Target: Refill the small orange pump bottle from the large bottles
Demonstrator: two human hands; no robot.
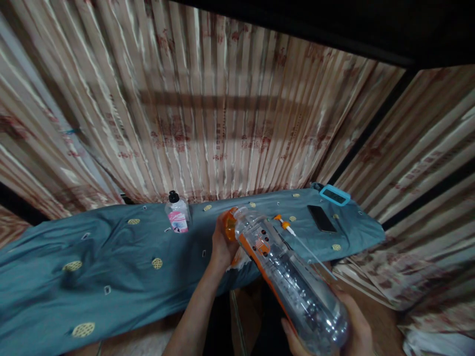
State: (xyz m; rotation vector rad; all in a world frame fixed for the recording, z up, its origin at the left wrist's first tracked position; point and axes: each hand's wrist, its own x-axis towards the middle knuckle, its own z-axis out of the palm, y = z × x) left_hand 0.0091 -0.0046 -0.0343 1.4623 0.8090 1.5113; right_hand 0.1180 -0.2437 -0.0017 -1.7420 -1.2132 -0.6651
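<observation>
A large clear plastic bottle (pixel 289 277) with an orange label lies tilted in front of me, its base toward me. My right hand (pixel 352 331) cups the bottle's base from below. My left hand (pixel 221 242) grips the orange cap (pixel 230 225) at the bottle's neck. An orange pump piece with a thin clear tube (pixel 293 232) lies on the blue cloth just beyond the bottle.
A blue cloth with gold motifs (pixel 111 262) covers a long surface. A small bottle with a black cap and pink label (pixel 177 212) stands on it. A dark phone (pixel 321 218) and a blue-framed item (pixel 334 195) lie at the right end. Striped curtains (pixel 208 109) hang behind.
</observation>
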